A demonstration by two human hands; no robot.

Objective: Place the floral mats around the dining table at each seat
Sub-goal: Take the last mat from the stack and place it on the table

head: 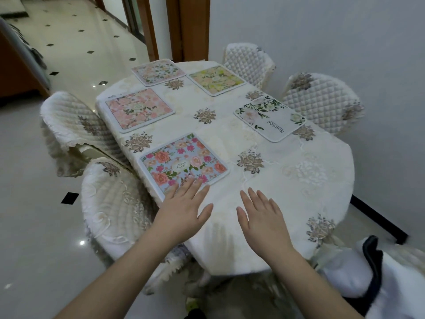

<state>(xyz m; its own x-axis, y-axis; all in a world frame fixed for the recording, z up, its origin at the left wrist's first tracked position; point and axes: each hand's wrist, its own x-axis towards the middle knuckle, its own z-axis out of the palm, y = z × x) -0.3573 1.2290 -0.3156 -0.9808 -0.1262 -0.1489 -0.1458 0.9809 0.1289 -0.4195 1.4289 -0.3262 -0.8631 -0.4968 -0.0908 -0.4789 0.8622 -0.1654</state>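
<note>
Several floral mats lie flat on the cream tablecloth of the dining table. A blue mat with red and pink flowers is nearest on the left, and my left hand rests flat with its fingertips on that mat's near edge. Behind it lies a pink mat, then a pale pink-and-green mat at the far left corner. A yellow mat is at the far end, and a white mat with green leaves sits on the right. My right hand hovers open over bare cloth, holding nothing.
Quilted cream chairs surround the table: two on the left and two at the far right. A white cloth with a dark trim lies at the lower right. The wall runs close along the right side.
</note>
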